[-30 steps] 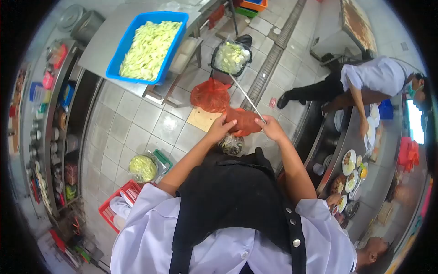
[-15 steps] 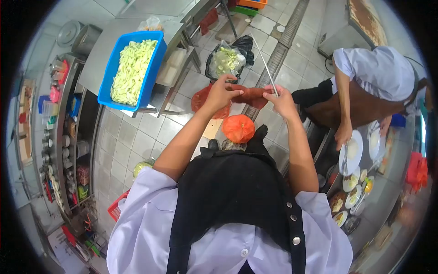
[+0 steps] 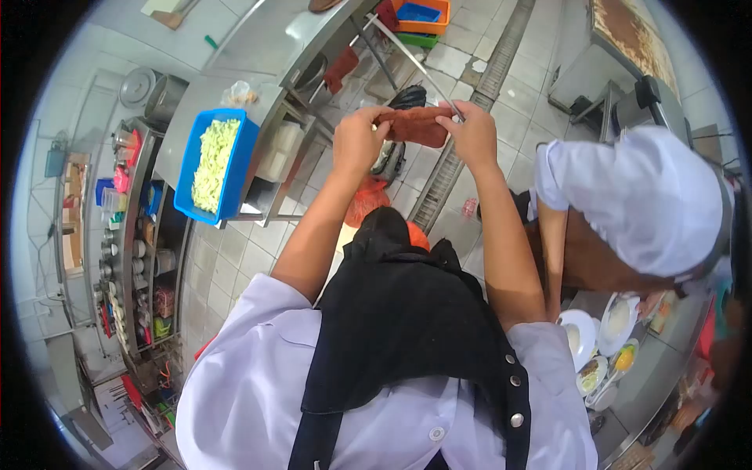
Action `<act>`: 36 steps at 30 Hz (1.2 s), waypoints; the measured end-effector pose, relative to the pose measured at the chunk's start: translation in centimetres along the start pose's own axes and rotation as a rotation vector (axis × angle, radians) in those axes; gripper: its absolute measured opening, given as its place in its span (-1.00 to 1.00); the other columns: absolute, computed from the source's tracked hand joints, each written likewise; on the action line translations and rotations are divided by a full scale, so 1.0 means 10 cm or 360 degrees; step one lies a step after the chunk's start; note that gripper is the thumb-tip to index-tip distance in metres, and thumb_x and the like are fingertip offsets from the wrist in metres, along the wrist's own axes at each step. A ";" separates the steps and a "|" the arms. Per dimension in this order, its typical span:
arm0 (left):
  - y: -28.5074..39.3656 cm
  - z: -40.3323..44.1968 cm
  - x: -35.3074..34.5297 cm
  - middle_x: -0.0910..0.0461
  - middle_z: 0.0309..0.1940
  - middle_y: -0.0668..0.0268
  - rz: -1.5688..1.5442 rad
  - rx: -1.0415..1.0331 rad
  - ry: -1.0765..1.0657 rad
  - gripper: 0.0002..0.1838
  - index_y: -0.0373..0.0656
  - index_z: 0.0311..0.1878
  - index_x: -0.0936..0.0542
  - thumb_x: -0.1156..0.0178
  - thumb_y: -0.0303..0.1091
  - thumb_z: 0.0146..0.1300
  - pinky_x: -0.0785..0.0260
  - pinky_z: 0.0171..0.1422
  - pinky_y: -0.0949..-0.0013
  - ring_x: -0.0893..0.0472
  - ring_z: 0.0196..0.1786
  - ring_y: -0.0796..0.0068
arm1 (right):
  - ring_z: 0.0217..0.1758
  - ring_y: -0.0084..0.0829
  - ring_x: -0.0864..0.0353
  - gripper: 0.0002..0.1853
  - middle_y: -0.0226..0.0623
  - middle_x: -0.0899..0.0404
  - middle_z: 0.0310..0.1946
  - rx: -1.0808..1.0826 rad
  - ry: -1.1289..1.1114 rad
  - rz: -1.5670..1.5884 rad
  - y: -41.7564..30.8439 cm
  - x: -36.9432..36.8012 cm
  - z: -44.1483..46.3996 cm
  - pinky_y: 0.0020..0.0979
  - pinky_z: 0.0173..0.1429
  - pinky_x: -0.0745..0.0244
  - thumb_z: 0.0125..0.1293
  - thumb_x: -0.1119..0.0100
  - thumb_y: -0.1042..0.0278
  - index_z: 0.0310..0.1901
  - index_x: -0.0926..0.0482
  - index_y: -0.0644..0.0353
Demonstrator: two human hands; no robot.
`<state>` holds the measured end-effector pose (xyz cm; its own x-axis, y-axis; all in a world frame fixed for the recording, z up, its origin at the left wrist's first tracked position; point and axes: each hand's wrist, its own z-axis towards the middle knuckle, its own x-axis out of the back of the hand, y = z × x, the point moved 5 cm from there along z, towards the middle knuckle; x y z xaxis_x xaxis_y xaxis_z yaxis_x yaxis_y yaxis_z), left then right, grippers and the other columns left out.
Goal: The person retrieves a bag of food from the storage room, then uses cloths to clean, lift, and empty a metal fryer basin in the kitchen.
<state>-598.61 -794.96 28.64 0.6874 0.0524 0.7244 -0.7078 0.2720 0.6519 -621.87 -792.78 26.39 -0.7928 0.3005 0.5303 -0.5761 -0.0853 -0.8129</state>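
Observation:
A reddish-brown cloth is stretched between my two hands. My left hand pinches its left end, and my right hand closes on its right end. A long, thin metal strip also runs from my right hand up and to the left; I cannot tell whether it is a blade or a rod. Below my hands, an orange-red bag lies on the floor. Beside it, a round orange thing is mostly hidden by my black apron.
A blue tub of cut pale-green vegetable stands on the steel table at left. On the right a co-worker in a white shirt bends over plates. A floor drain runs behind. Orange and green crates sit farther off.
Both hands have risen and moved forward, drawing the cloth out between them. The metal strip now tilts farther left. The co-worker has leaned lower over the plates, and my view has shifted.

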 end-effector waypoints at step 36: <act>-2.99 0.01 -1.89 -0.71 -0.16 -0.02 -0.0528 0.2208 0.0658 -0.71 -0.14 0.19 -0.54 -0.11 -0.32 0.47 -0.55 0.08 0.06 -0.73 -0.04 -0.03 | 0.03 0.17 -0.72 -0.70 0.14 -0.72 -0.09 0.0750 -0.1785 -0.1294 2.61 -4.56 4.05 0.09 0.09 -0.62 0.53 -0.02 0.23 0.04 -0.64 0.24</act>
<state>-590.41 -804.23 -4.52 0.6728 0.5001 0.5452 0.0633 -0.7732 0.6310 -608.83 -847.15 -9.22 0.1667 -0.4461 0.8793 -0.7666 -0.6195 -0.1689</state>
